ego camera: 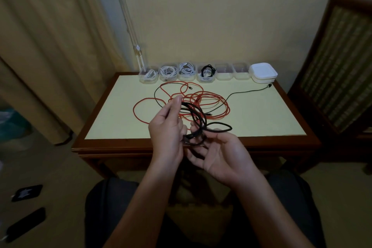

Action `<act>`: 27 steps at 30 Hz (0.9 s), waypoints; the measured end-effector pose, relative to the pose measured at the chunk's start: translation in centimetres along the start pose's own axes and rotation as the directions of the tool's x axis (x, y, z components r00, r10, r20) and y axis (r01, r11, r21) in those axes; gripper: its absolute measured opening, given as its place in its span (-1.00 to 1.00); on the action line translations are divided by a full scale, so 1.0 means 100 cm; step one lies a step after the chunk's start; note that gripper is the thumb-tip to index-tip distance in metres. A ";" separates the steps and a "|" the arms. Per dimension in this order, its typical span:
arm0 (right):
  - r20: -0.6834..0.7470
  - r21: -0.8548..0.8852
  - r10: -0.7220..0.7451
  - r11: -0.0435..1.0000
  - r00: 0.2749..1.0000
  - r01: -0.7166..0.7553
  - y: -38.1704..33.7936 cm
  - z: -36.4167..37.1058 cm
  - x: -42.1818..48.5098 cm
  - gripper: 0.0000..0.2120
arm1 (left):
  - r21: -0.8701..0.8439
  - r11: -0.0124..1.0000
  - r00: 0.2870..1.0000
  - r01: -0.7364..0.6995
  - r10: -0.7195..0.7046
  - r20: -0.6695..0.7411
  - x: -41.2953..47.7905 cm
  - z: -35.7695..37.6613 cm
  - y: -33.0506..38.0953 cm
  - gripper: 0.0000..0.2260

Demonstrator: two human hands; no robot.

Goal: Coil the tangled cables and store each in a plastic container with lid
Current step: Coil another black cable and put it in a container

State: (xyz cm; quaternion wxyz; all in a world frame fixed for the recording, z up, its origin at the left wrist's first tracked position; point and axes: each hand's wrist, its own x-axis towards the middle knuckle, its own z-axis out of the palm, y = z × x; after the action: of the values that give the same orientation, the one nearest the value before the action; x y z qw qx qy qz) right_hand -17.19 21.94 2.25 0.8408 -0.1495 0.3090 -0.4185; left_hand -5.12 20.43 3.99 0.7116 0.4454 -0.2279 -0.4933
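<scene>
Left hand (167, 131) pinches the black cable (230, 127) above the bench's (120, 123) near edge. My right hand (225, 155), palm up, grips its coiled loops. The orange cable (221, 98) lies tangled behind.

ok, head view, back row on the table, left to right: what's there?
white-cable box → second white-cable box → third white-cable box → black-cable box → empty box → second empty box → lid stack
</scene>
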 end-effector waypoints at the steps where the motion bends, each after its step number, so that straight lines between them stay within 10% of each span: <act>1: -0.016 -0.042 -0.024 0.999 1.000 0.023 0.001 0.002 0.000 -0.76 | 0.032 0.999 1.000 -0.031 0.031 -0.002 -0.002 0.001 -0.001 -0.81; 10: -0.009 -0.257 -0.130 0.958 0.991 0.124 -0.001 0.005 0.000 -0.64 | 0.400 0.897 0.979 -0.191 0.142 0.149 -0.006 -0.004 -0.011 -0.85; 15: -0.120 -0.549 -0.206 0.829 0.971 0.108 -0.013 -0.014 0.004 -0.65 | 0.593 0.804 0.939 -0.047 -0.167 0.300 0.007 -0.014 0.004 -0.86; 21: -0.076 -0.738 -0.163 0.673 0.984 0.054 -0.019 -0.025 0.002 -0.61 | 0.276 0.818 0.773 0.505 -0.571 0.276 0.010 -0.013 -0.001 -0.73; 27: -0.008 -0.842 -0.205 0.530 0.979 0.104 -0.025 -0.032 -0.003 -0.76 | 0.285 0.901 0.882 0.327 -0.399 0.250 0.013 -0.014 -0.010 -0.69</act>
State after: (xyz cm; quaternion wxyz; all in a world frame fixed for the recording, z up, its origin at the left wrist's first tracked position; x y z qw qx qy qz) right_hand -20.86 20.68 1.21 0.6094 -0.5365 0.5005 -0.3005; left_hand -4.01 19.73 2.29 0.5046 0.4802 -0.3026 -0.6505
